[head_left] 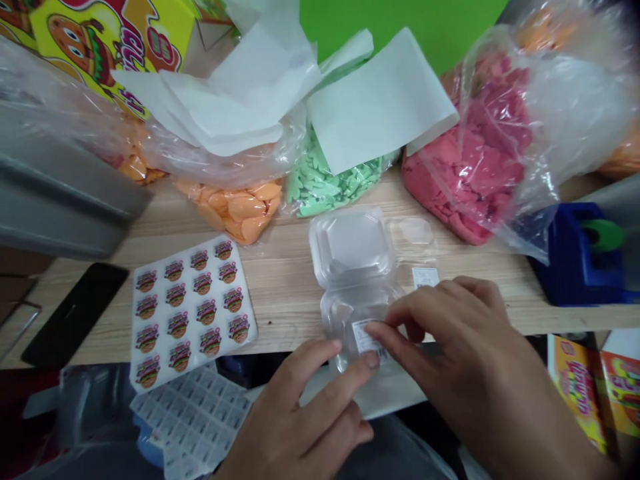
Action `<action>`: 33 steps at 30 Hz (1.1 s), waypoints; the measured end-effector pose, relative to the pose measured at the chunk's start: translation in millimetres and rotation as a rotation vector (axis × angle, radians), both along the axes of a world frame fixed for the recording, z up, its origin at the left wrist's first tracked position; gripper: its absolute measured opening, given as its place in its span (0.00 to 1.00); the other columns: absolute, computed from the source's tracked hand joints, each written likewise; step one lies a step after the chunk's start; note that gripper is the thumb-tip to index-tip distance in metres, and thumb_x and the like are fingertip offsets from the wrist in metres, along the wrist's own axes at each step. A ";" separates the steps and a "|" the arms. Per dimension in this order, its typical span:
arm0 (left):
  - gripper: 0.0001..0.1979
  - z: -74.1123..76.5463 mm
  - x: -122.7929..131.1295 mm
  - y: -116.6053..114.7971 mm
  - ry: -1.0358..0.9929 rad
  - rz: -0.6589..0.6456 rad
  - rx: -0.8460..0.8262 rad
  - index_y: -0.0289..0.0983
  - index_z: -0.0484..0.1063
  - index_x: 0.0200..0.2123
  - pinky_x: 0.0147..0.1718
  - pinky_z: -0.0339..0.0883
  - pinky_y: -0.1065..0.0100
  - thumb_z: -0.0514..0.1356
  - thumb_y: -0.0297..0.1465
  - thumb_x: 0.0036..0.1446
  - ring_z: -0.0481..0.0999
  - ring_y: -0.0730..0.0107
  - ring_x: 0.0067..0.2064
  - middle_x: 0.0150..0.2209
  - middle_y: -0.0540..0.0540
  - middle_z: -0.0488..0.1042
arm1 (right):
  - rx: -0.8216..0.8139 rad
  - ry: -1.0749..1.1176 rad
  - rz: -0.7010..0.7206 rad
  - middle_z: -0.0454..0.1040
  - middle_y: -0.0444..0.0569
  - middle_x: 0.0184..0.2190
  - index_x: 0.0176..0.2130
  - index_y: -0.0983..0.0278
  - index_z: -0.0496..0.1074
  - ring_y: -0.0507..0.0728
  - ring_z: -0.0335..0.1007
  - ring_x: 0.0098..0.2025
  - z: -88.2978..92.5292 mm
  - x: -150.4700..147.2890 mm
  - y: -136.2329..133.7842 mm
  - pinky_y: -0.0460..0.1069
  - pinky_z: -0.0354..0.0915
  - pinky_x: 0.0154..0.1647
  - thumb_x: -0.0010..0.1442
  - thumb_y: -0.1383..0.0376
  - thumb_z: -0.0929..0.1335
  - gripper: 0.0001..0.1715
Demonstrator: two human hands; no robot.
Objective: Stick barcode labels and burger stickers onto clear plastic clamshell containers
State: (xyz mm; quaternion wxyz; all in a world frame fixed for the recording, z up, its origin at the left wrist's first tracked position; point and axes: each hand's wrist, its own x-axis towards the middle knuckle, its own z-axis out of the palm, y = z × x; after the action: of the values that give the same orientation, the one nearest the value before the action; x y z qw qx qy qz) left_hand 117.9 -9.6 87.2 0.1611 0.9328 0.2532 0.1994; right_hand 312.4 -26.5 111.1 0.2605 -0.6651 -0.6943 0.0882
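A clear plastic clamshell box (353, 250) stands unfolded at the table's front edge, its lid toward the back. On its near half is a small white printed label (364, 335). My right hand (465, 353) pinches the label's upper right corner between thumb and index finger. From the near left, my left hand (310, 413) reaches in with fingers apart; its index and middle fingertips rest at the box's near half, beside the label. Another flat clear plastic piece (413, 240), with a second white label (425, 277), lies right of the box, partly behind my right hand.
Behind stand bags of orange pieces (240, 207), green pieces (335, 180) and pink pieces (470, 160), with white paper sheets (380, 100) over them. Left are a burger sticker sheet (193, 310) and a black phone (75, 313). A blue tape dispenser (565, 260) stands right. Label sheets (195, 413) hang below the edge.
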 end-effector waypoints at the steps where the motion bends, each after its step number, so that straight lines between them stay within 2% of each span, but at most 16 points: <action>1: 0.05 0.8 -0.2 0.2 0.002 -0.009 0.010 0.40 0.73 0.32 0.50 0.72 0.59 0.62 0.35 0.56 0.72 0.59 0.53 0.53 0.47 0.73 | 0.015 -0.035 -0.067 0.66 0.41 0.18 0.27 0.61 0.64 0.53 0.62 0.23 -2.2 0.9 -0.9 0.53 0.56 0.31 0.60 0.61 0.66 0.11; 3: 0.03 1.1 -1.7 -0.3 0.014 -0.035 0.031 0.39 0.73 0.31 0.51 0.70 0.60 0.62 0.32 0.57 0.70 0.59 0.55 0.53 0.49 0.73 | 0.056 -0.060 -0.227 0.67 0.42 0.19 0.33 0.60 0.65 0.54 0.64 0.23 -5.7 5.6 -4.3 0.50 0.59 0.27 0.60 0.59 0.66 0.07; 4: 0.03 0.4 -2.8 -0.9 0.026 -0.050 0.041 0.39 0.74 0.31 0.52 0.70 0.60 0.61 0.30 0.57 0.69 0.59 0.56 0.53 0.50 0.73 | 0.076 -0.035 -0.265 0.68 0.43 0.22 0.37 0.60 0.65 0.55 0.66 0.25 -6.9 9.0 -6.7 0.50 0.62 0.26 0.61 0.61 0.65 0.06; 5: 0.03 -1.1 -4.1 -1.8 0.045 -0.059 0.043 0.38 0.74 0.31 0.54 0.68 0.60 0.61 0.28 0.58 0.68 0.58 0.57 0.54 0.51 0.73 | 0.084 0.008 -0.238 0.71 0.45 0.27 0.41 0.60 0.64 0.56 0.69 0.29 -7.9 12.6 -9.4 0.49 0.65 0.29 0.61 0.62 0.64 0.07; 7: 0.07 -5.8 -6.9 -4.4 0.008 -0.059 0.080 0.37 0.74 0.30 0.55 0.66 0.59 0.58 0.26 0.59 0.65 0.56 0.59 0.54 0.52 0.73 | 0.030 0.089 0.007 0.73 0.51 0.42 0.50 0.60 0.63 0.57 0.71 0.44 -9.9 18.9 -14.4 0.50 0.69 0.41 0.62 0.63 0.64 0.15; 9: 0.09 -11.5 -9.8 -8.2 -0.043 -0.042 0.107 0.36 0.74 0.29 0.57 0.64 0.58 0.56 0.25 0.61 0.63 0.56 0.61 0.53 0.51 0.74 | -0.056 0.103 0.280 0.67 0.54 0.54 0.57 0.62 0.58 0.58 0.63 0.57 -13.1 22.7 -17.0 0.52 0.64 0.54 0.61 0.62 0.66 0.26; 10: 0.09 -14.1 -11.1 -10.4 -0.056 -0.041 0.116 0.36 0.74 0.29 0.58 0.63 0.57 0.56 0.25 0.61 0.61 0.56 0.61 0.52 0.50 0.75 | -0.094 0.091 0.354 0.64 0.54 0.58 0.60 0.62 0.55 0.58 0.58 0.60 -14.9 23.7 -17.0 0.53 0.61 0.58 0.60 0.62 0.67 0.31; 12: 0.07 -17.9 -13.4 -15.0 -0.045 -0.061 0.134 0.36 0.74 0.29 0.61 0.58 0.56 0.59 0.25 0.59 0.59 0.56 0.63 0.50 0.51 0.75 | -0.121 0.106 0.387 0.62 0.53 0.59 0.62 0.61 0.52 0.57 0.55 0.62 -17.7 24.9 -15.1 0.54 0.58 0.60 0.60 0.64 0.67 0.35; 15: 0.04 -20.9 -14.3 -19.8 -0.016 -0.073 0.167 0.37 0.74 0.29 0.64 0.51 0.54 0.62 0.26 0.57 0.56 0.58 0.64 0.50 0.55 0.75 | -0.136 0.189 0.382 0.62 0.52 0.59 0.62 0.60 0.49 0.56 0.56 0.62 -15.4 27.3 -11.0 0.53 0.57 0.61 0.59 0.62 0.68 0.38; 18: 0.04 -22.4 -12.0 -19.6 -0.060 -0.057 0.185 0.38 0.74 0.29 0.64 0.49 0.54 0.63 0.25 0.55 0.57 0.61 0.63 0.50 0.56 0.74 | -0.159 0.259 0.356 0.63 0.49 0.58 0.62 0.58 0.51 0.54 0.58 0.60 -7.0 31.7 -8.6 0.50 0.56 0.61 0.57 0.61 0.70 0.38; 22: 0.07 -20.5 -9.5 -16.1 -0.209 -0.023 0.251 0.38 0.74 0.28 0.64 0.49 0.54 0.60 0.23 0.57 0.56 0.61 0.63 0.48 0.55 0.73 | -0.216 0.480 0.271 0.65 0.41 0.56 0.58 0.50 0.57 0.52 0.60 0.59 -0.3 36.4 -5.3 0.44 0.60 0.58 0.52 0.59 0.73 0.39; 26: 0.07 -16.9 -10.6 -14.7 -0.144 -0.016 0.215 0.37 0.74 0.31 0.63 0.52 0.57 0.62 0.19 0.53 0.52 0.59 0.65 0.43 0.53 0.75 | -0.220 0.698 0.240 0.67 0.40 0.54 0.54 0.50 0.64 0.53 0.62 0.58 3.6 37.1 1.3 0.45 0.60 0.58 0.51 0.59 0.74 0.33; 30: 0.05 -24.7 -8.8 -14.2 -0.118 -0.035 0.230 0.34 0.72 0.29 0.62 0.54 0.56 0.61 0.23 0.57 0.62 0.59 0.61 0.43 0.49 0.78 | -0.123 0.892 0.147 0.74 0.41 0.49 0.52 0.49 0.68 0.55 0.71 0.51 6.8 47.6 6.1 0.46 0.70 0.47 0.55 0.50 0.68 0.25; 31: 0.06 -27.0 -8.2 -13.6 -0.123 -0.021 0.225 0.34 0.72 0.28 0.61 0.55 0.55 0.59 0.24 0.58 0.64 0.59 0.59 0.44 0.48 0.78 | -0.082 0.874 0.100 0.73 0.42 0.50 0.53 0.49 0.67 0.56 0.72 0.50 3.9 53.9 6.4 0.47 0.72 0.45 0.56 0.48 0.67 0.25; 33: 0.10 -27.8 -8.0 -11.3 -0.193 0.033 0.210 0.36 0.70 0.27 0.60 0.57 0.57 0.56 0.26 0.61 0.67 0.61 0.57 0.47 0.45 0.77 | 0.002 0.728 0.004 0.69 0.44 0.55 0.56 0.50 0.63 0.58 0.68 0.54 -9.2 70.3 5.9 0.51 0.70 0.50 0.58 0.50 0.66 0.27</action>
State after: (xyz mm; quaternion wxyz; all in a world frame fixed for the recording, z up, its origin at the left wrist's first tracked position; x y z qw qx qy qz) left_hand 109.9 -21.0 59.4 0.0828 0.9168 0.2295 0.3161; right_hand 382.7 -20.6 101.9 0.4910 -0.5886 -0.5574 0.3190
